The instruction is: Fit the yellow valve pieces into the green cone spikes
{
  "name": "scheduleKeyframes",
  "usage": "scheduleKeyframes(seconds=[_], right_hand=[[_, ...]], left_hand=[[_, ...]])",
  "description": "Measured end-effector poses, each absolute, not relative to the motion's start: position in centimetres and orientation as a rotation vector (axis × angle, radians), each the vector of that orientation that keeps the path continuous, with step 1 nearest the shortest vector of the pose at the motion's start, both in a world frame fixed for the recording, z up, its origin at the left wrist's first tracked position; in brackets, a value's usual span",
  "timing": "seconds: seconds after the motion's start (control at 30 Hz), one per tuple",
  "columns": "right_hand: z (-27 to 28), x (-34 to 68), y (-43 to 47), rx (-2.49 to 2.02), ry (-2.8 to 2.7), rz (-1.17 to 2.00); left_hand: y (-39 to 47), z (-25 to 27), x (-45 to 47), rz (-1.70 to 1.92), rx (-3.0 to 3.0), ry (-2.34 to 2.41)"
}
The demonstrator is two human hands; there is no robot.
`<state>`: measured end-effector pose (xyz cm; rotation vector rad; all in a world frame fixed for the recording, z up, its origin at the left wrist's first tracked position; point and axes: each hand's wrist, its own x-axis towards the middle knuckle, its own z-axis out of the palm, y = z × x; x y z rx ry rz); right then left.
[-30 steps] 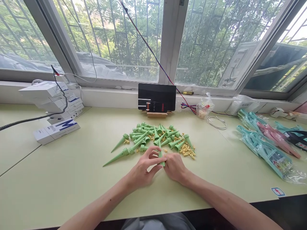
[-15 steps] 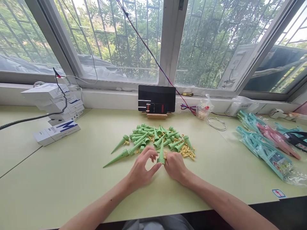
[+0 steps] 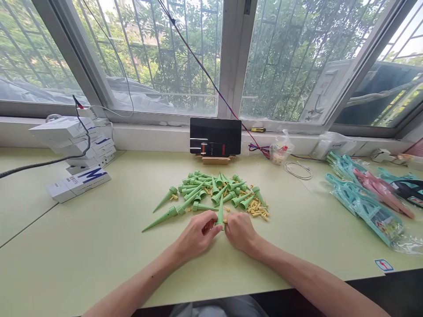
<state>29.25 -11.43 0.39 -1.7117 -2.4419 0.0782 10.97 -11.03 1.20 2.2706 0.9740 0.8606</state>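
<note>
Point up, a green plant watering spike [image 3: 220,213] stands between my hands at the front of the pile. My left hand [image 3: 197,231] is closed on its wide ribbed base, thumb at the front. My right hand [image 3: 240,230] is curled closed against the spike's right side, where a small yellow valve [image 3: 225,220] shows by its fingers. Its fingertips are mostly hidden. Just beyond lies a heap of green spikes [image 3: 194,192], with loose yellow valves [image 3: 258,208] gathered at its right side.
White boxes [image 3: 79,182] are stacked at the left. A black tablet [image 3: 215,130] and a phone [image 3: 214,149] lean at the back by the window. Bagged teal tools [image 3: 366,211] lie at the right, and a coiled white cable [image 3: 298,171] sits behind.
The left fingers have closed in around the spike's base. The spike has shifted slightly left and down, and my right hand is almost in the same place.
</note>
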Motion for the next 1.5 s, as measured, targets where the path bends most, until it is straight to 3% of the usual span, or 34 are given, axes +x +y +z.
scheduleKeyframes(seconds=[0.47,1.5], right_hand=[[-0.5,29.4,-11.1,-1.724,-2.398,0.033],[0.4,29.8,-11.5,-1.627,-2.529,0.081]], left_hand=[[-10.7,1.2,9.9,0.700,2.528,0.943],[-10.8,0.9,9.8,0.935,2.947,0.779]])
